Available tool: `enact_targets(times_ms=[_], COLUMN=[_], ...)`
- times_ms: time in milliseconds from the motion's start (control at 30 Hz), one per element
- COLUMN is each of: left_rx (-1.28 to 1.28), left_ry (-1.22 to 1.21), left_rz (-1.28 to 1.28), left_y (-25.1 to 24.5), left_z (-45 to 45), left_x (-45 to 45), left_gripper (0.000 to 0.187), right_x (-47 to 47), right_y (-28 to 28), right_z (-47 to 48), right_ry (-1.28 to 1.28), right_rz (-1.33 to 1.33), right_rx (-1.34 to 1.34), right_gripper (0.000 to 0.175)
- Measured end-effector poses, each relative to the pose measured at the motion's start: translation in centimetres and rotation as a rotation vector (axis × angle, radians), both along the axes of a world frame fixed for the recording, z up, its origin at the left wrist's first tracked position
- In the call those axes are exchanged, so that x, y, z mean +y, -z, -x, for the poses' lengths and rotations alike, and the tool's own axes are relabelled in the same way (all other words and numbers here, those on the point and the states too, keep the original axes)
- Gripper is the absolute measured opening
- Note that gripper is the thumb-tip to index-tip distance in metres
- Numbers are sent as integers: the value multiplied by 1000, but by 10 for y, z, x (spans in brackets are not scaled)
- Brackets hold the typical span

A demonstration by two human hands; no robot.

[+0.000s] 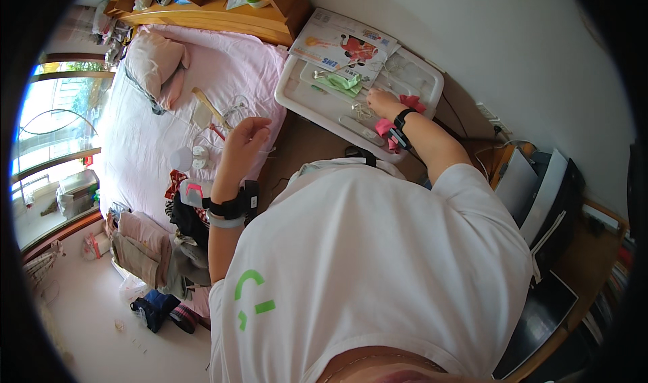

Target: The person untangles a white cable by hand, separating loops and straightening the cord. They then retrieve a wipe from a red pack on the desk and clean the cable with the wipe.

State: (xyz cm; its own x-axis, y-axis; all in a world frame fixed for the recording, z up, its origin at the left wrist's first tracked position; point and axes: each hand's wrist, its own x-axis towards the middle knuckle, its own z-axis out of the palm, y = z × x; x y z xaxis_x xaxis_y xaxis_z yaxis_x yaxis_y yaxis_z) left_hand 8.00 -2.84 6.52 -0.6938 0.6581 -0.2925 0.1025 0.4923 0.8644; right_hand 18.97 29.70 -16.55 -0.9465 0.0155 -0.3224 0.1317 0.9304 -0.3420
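Observation:
My right hand [380, 102] is over the lid of a white plastic storage box [324, 129], its fingers bent down beside a bundle of white cable [361, 111]; whether it grips anything is hidden. A green cloth [344, 83] lies just left of it, and pink-red cloth [412, 103] shows by my right wrist. A long white case or strip [360, 130] lies nearer me on the lid. My left hand [246, 136] hangs above the edge of the bed, fingers loosely curled and apart, holding nothing. Near it on the pink sheet are coiled cables [237, 110] and a red-handled object [217, 131].
A printed cardboard sheet [344, 43] covers the box's far end. The pink-sheeted bed [147, 165] holds a pillow [154, 64], a white round device [181, 158] and folded clothes [142, 246]. A wall socket [487, 112] and a wooden desk [590, 261] stand at the right.

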Motion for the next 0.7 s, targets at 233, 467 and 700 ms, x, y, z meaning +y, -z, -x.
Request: enact_targets(times_ms=[233,467,700], left_rx=[-29,214,-442], left_ry=[13,54,198], left_rz=[73,-176,-214], left_y=[2,19,-2], left_z=[1,1,3], left_x=[31,80,96], left_gripper=[23,41,23], right_x=[-1,-27,-47], right_y=[-76,-201,-248], right_z=[18,26,27], right_ry=[241,87,227], right_rz=[1130,1395,1684], right_rx=[-5,208,296], right_gripper=[13,17,17])
